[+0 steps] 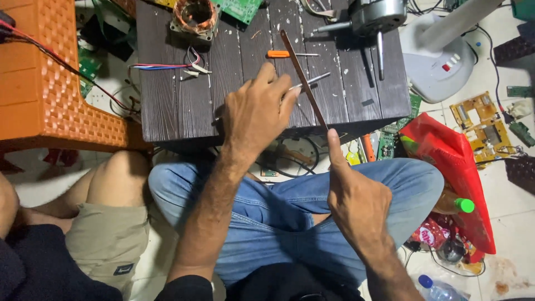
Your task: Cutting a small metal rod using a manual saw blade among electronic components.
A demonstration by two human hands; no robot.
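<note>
Dark wooden table [178,106], copper coil [195,15], orange-handled screwdriver [290,54], loose wires [170,67], grey motor [374,17]

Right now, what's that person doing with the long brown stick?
A person sits cross-legged on the floor at a low dark wooden table. The right hand holds a thin brown strip up at a slant, and the left hand holds a slim metal tool against it. An orange-handled screwdriver, a copper-wound coil and a grey motor lie on the table. Circuit boards and wires litter the floor. Another person's bare knee is alongside.
</note>
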